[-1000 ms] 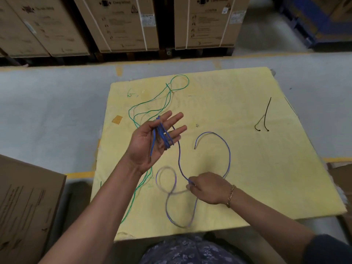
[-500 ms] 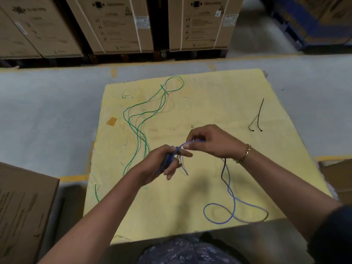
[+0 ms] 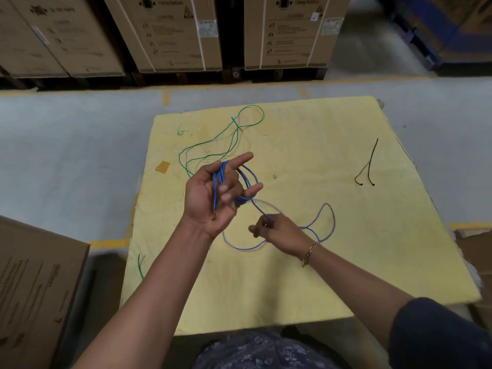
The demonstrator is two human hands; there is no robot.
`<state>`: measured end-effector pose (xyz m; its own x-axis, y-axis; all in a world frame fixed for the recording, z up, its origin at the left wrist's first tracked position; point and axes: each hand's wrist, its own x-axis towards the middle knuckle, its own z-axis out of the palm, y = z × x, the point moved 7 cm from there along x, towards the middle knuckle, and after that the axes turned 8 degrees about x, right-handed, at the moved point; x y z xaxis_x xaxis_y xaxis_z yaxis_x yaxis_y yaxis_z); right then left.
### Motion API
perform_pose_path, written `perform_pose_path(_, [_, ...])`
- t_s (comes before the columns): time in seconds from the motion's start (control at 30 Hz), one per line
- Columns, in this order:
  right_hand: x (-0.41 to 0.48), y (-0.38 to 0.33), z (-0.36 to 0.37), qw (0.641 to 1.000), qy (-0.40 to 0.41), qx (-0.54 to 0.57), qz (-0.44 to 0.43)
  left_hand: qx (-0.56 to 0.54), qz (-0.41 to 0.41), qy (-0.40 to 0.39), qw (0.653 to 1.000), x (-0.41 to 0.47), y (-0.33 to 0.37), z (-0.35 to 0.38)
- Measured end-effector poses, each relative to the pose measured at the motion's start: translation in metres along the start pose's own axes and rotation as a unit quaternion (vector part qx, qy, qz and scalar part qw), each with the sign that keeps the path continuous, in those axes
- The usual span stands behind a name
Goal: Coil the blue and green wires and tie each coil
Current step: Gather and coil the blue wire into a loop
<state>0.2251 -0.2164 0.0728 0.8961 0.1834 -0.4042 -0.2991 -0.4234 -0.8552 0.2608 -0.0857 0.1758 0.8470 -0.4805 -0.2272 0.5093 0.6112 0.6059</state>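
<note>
Left hand holds loops of blue wire round its curled fingers; right hand pinches the slack tail over the tabletop. Light, springy wire: likely uncoils unless gripped across all turns.

blue wire part-coiled around left hand, green wire lying loose

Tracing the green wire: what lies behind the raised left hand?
The green wire runs down the yellow mat and vanishes behind the left hand, which grips the blue wire. A green piece shows beside the forearm; the stretch between is covered.
</note>
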Motion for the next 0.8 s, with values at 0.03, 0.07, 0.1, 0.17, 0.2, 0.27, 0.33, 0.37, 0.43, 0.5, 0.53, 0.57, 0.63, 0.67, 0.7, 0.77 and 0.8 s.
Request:
perform_pose_path(0.03, [-0.003,0.003,0.004,1.000,0.002,-0.008,0.004,0.038,0.010,0.030,0.999,0.005,0.001,-0.006])
perform_pose_path(0.07, [-0.005,0.005,0.006,1.000,0.003,-0.021,0.002,0.077,0.015,0.056,0.995,0.008,0.001,-0.012])
perform_pose_path(0.1, [-0.008,0.004,0.008,0.999,0.001,-0.034,-0.005,0.116,0.014,0.077,0.990,0.011,-0.001,-0.018])
perform_pose_path(0.17, [-0.012,0.001,0.011,0.997,-0.012,-0.070,-0.020,0.191,-0.004,0.102,0.976,0.015,-0.005,-0.029])
perform_pose_path(0.2, [-0.014,-0.001,0.012,0.995,-0.019,-0.097,-0.024,0.217,-0.013,0.107,0.970,0.016,-0.007,-0.031])
perform_pose_path(0.27, [-0.016,-0.007,0.015,0.986,-0.036,-0.162,-0.029,0.238,-0.022,0.110,0.965,0.016,-0.013,-0.031])
perform_pose_path(0.33, [-0.016,-0.016,0.016,0.973,-0.047,-0.224,-0.038,0.261,-0.036,0.109,0.959,0.017,-0.022,-0.026])
perform_pose_path(0.37, [-0.016,-0.021,0.016,0.968,-0.048,-0.244,-0.042,0.295,-0.050,0.106,0.948,0.017,-0.026,-0.023])
perform_pose_path(0.43, [-0.014,-0.031,0.012,0.959,-0.049,-0.274,-0.055,0.420,-0.076,0.078,0.901,0.018,-0.035,-0.023])
perform_pose_path(0.5, [-0.014,-0.041,0.003,0.953,-0.052,-0.288,-0.075,0.540,-0.097,0.058,0.834,0.017,-0.040,-0.032])
perform_pose_path(0.53, [-0.014,-0.045,-0.002,0.953,-0.053,-0.287,-0.084,0.571,-0.109,0.062,0.811,0.015,-0.040,-0.037])
perform_pose_path(0.57, [-0.015,-0.049,-0.008,0.954,-0.054,-0.282,-0.091,0.593,-0.122,0.066,0.793,0.013,-0.041,-0.043])
perform_pose_path(0.63, [-0.016,-0.056,-0.018,0.955,-0.062,-0.273,-0.100,0.619,-0.150,0.061,0.768,0.008,-0.042,-0.046])
perform_pose_path(0.67, [-0.016,-0.060,-0.022,0.956,-0.066,-0.267,-0.103,0.627,-0.157,0.054,0.761,0.005,-0.043,-0.045])
perform_pose_path(0.7, [-0.016,-0.064,-0.026,0.957,-0.069,-0.261,-0.106,0.633,-0.159,0.053,0.756,0.004,-0.043,-0.045])
perform_pose_path(0.77, [-0.014,-0.073,-0.034,0.957,-0.071,-0.258,-0.111,0.653,-0.162,0.053,0.738,0.002,-0.044,-0.043])
perform_pose_path(0.8, [-0.013,-0.077,-0.039,0.956,-0.072,-0.258,-0.116,0.665,-0.162,0.045,0.727,0.002,-0.044,-0.040])
